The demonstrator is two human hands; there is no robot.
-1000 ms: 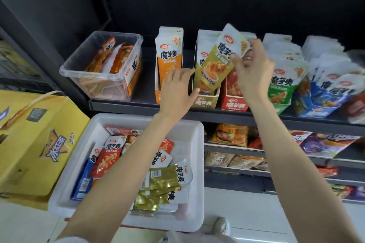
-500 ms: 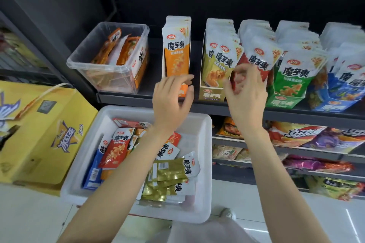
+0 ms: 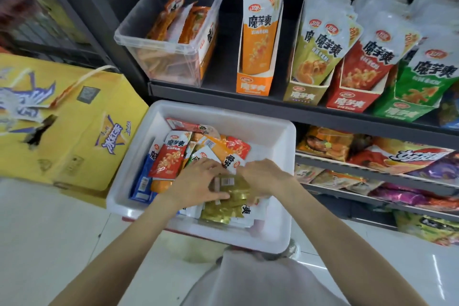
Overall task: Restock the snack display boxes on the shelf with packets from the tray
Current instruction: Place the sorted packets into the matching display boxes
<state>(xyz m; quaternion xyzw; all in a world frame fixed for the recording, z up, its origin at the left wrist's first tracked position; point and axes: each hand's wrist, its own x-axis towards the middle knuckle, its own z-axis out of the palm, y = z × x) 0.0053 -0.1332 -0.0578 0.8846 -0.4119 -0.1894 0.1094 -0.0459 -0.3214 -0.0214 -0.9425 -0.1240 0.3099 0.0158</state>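
A: We've left the shelf, both hands now down in the white tray (image 3: 270, 136). Olive box (image 3: 306, 77) got its packet, so next pick starts.

B: Pose?

A: Left hand (image 3: 198, 185) and right hand (image 3: 263, 176) lie palm-down, fingers curled onto the gold packets (image 3: 229, 204). We can't tell if either actually grips yet.

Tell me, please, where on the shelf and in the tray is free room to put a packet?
Bare shelf lies between the clear bin and the orange box. The white tray is bare along its right wall. The boxes right of the orange one stand crowded together.
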